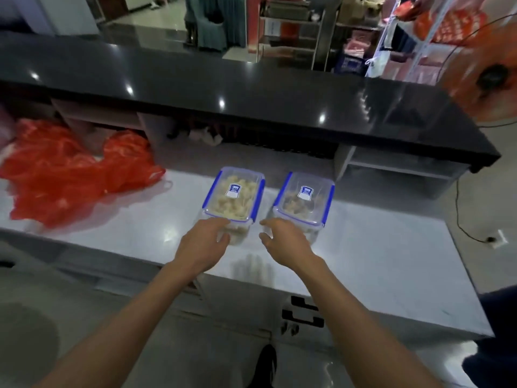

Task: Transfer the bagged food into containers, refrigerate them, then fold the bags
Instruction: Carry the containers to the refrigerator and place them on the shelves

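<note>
Here, two clear lidded containers stand side by side on a steel worktop (377, 261), slightly apart, each with blue latches along its long sides and a small label on the lid. The left container (235, 196) is filled with pale yellowish pieces of food; the right container (305, 201) holds darker, brownish pieces and looks less full. Both lids are on.

The person's left hand (204, 243) reaches to the near end of the left container, its fingers curled over the near edge and the thumb against the near wall, so it grips that end. The right hand (285, 239) is at the near left corner of the right container, fingers bent; whether they have closed on the container or only hover beside it cannot be told, as the frame is blurred there.

On the far left of the worktop lies a crumpled heap of red plastic bags (70, 169), well apart from the containers. Beyond the worktop runs a raised black counter (251, 82). An orange fan (481, 71) stands at the far right.
</note>
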Demonstrator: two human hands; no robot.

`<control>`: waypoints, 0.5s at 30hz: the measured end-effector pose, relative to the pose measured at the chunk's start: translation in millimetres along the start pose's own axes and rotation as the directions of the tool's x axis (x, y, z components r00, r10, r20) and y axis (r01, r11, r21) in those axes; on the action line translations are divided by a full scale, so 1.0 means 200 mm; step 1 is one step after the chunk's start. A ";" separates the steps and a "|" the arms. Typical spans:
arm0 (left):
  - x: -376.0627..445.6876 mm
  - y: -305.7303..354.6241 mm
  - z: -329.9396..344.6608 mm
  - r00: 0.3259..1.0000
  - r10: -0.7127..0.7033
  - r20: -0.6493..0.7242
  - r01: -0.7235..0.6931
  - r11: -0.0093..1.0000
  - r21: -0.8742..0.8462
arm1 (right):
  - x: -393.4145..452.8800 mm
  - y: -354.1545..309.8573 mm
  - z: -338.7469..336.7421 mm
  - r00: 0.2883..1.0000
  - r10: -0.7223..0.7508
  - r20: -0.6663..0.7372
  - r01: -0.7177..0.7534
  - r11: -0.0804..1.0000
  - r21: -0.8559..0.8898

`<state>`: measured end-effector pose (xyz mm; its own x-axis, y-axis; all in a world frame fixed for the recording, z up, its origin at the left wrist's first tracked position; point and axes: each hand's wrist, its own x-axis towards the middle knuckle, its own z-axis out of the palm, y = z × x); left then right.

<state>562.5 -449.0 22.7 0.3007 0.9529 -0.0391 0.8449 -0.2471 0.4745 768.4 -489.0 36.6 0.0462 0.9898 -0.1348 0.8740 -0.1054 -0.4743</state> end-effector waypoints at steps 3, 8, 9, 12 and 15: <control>0.14 -0.04 -0.01 0.997 -0.073 -0.021 0.073 0.997 -0.013 | 0.20 0.01 -0.02 1.000 -0.007 -0.010 0.008 0.998 0.059; 0.35 -0.09 -0.01 0.992 -0.116 -0.047 0.116 0.993 0.001 | 0.46 0.04 0.00 1.000 0.002 0.001 -0.002 0.996 0.087; 0.38 -0.10 -0.01 0.992 -0.119 -0.043 0.119 0.993 0.008 | 0.50 0.04 0.01 1.000 0.005 0.010 -0.006 0.996 0.087; 0.49 -0.14 -0.02 0.990 -0.135 -0.028 0.136 0.991 0.016 | 0.60 0.03 0.02 1.000 0.012 0.029 -0.016 0.993 0.120; 0.60 -0.19 -0.01 0.984 -0.176 -0.009 0.175 0.983 -0.062 | 0.69 0.02 0.04 0.999 0.042 -0.012 -0.039 0.983 0.178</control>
<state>566.2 -324.7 1.0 0.1436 0.9831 -0.1140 0.8553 -0.0653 0.5140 775.1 -354.6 9.3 0.0887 0.9856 -0.1442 0.7716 -0.1596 -0.6158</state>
